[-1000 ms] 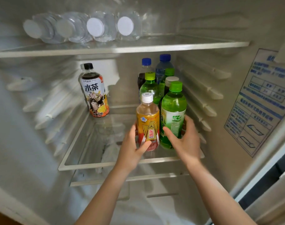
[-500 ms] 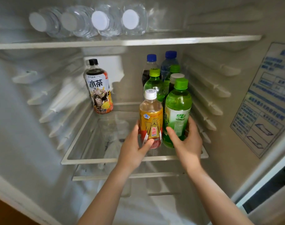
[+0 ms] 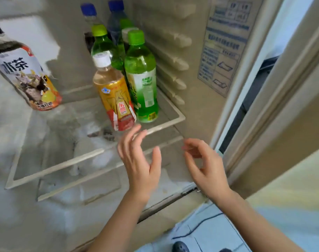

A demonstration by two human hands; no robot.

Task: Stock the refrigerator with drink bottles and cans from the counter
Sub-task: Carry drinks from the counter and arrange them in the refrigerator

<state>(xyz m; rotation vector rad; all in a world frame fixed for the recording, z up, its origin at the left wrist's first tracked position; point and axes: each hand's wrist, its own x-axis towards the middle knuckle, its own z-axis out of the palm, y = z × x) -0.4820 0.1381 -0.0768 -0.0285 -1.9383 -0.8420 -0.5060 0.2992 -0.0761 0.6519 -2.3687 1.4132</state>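
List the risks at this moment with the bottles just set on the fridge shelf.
1. The yellow-labelled bottle stands near the front edge of the glass shelf; a bump from the left hand close in front might topple it out.
2. It and the green bottle stand packed against the cluster behind, so adding another could knock them.
3. Both hands are empty; the right hand is near the door frame and could catch on it.

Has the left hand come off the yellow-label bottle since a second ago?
Yes. The left hand has let go and pulled back toward the person, now below the shelf's front rim, open and empty. The yellow-label bottle stands on the shelf.
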